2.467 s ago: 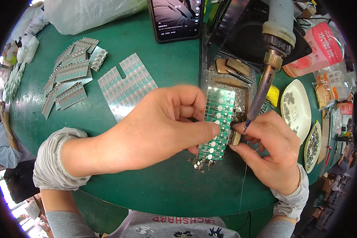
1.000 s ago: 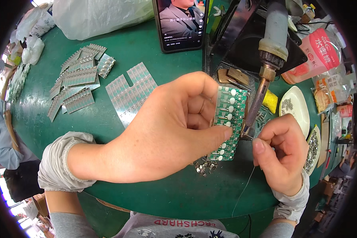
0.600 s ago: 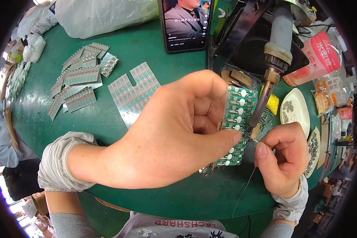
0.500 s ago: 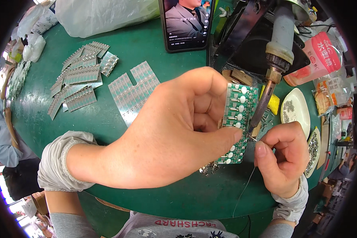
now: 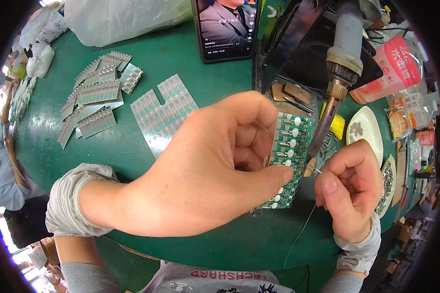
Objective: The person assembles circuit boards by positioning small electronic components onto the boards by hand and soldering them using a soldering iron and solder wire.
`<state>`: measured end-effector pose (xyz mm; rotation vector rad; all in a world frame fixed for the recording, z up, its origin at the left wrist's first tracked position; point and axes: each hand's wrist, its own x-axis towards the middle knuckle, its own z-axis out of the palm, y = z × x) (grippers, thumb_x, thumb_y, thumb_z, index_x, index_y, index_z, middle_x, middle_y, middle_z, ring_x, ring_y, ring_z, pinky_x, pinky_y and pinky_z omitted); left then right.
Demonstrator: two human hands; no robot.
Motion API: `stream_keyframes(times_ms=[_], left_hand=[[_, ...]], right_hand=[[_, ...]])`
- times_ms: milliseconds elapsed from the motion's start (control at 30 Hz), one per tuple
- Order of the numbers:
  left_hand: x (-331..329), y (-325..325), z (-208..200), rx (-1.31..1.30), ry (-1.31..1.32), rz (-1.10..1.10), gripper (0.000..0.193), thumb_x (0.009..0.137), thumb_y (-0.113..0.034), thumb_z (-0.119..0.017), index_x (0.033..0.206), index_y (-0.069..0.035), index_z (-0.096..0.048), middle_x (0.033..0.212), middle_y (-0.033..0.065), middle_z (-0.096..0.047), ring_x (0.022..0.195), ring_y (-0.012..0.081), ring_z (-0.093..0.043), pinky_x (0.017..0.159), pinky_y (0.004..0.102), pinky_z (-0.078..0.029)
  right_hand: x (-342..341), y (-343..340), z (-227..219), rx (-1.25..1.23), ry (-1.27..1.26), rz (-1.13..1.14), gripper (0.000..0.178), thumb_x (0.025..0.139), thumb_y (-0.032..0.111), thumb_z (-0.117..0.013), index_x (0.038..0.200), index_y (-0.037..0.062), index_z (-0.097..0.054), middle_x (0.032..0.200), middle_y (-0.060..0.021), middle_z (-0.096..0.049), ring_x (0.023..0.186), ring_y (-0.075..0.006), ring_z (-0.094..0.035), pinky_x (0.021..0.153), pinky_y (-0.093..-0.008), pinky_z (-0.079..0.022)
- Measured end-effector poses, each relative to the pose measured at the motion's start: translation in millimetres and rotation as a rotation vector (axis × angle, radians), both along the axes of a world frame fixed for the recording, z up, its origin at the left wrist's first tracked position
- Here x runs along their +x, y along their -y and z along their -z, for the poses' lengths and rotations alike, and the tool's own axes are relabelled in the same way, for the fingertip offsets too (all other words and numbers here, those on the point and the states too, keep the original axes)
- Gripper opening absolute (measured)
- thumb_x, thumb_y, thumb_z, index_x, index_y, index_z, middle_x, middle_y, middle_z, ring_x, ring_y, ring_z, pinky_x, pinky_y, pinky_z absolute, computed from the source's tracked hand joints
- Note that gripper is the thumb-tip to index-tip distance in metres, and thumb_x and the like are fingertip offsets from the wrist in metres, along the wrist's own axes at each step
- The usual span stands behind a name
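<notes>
My left hand grips a green circuit board panel by its left edge, thumb across its front. White oval parts and small metal pieces line the panel in rows. A soldering iron, mounted above, points down with its tip at or very near the panel's right edge. My right hand pinches a thin solder wire between thumb and forefinger. The wire's short end sticks out toward the iron tip, and its tail hangs down to the table's near side.
Stacked board strips and a flat board panel lie on the green table. A phone stands at the back by a plastic bag. White dishes of small metal parts and a pink drink bottle are at right.
The panel in my left hand has shifted slightly down and left under the iron tip. My right hand has drawn the wire end a little away from the panel.
</notes>
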<state>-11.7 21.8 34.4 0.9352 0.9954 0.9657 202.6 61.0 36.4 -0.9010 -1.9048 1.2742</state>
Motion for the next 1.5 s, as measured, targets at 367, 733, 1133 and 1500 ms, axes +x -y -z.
stream_keyframes(times_ms=[367, 733, 1133, 1500], left_hand=[[0, 2, 0, 0.028, -0.009, -0.011, 0.036, 0.079, 0.012, -0.063, 0.106, -0.002, -0.045, 0.102, 0.0063, -0.061, 0.095, 0.0095, -0.059, 0.073, 0.0219, -0.051], [-1, 4, -6, 0.019, -0.076, -0.024, 0.037, 0.079, 0.012, -0.063, 0.107, -0.003, -0.044, 0.1, 0.0065, -0.061, 0.092, 0.009, -0.06, 0.073, 0.0222, -0.051], [-2, 2, 7, -0.027, -0.102, 0.013, 0.036, 0.079, 0.01, -0.065, 0.106, -0.003, -0.045, 0.098, 0.0046, -0.061, 0.089, 0.0076, -0.06, 0.073, 0.0215, -0.05], [-3, -9, 31, 0.045, -0.008, -0.03, 0.029, 0.083, 0.009, -0.062, 0.104, -0.004, -0.046, 0.096, 0.0045, -0.063, 0.084, 0.0084, -0.061, 0.066, 0.0216, -0.051]], right_hand=[[-3, 1, 5, 0.043, 0.047, -0.011, 0.013, 0.08, -0.003, -0.063, 0.084, -0.0008, -0.051, 0.062, 0.001, -0.05, 0.048, -0.0009, -0.04, 0.043, -0.0176, -0.026], [1, -6, 0, -0.051, 0.067, -0.176, 0.02, 0.091, 0.014, -0.057, 0.091, 0.0012, -0.042, 0.071, -0.0057, -0.052, 0.052, -0.0076, -0.05, 0.045, -0.0186, -0.039], [5, -8, -1, -0.25, 0.166, -0.108, 0.013, 0.087, 0.005, -0.063, 0.088, 0.0006, -0.051, 0.07, -0.0032, -0.055, 0.053, -0.0049, -0.049, 0.049, -0.0195, -0.036], [0, 4, 17, 0.412, 0.428, -0.361, 0.019, 0.075, 0.002, -0.064, 0.093, 0.0034, -0.058, 0.08, -0.0112, -0.052, 0.072, -0.0299, -0.058, 0.061, -0.0381, -0.049]])
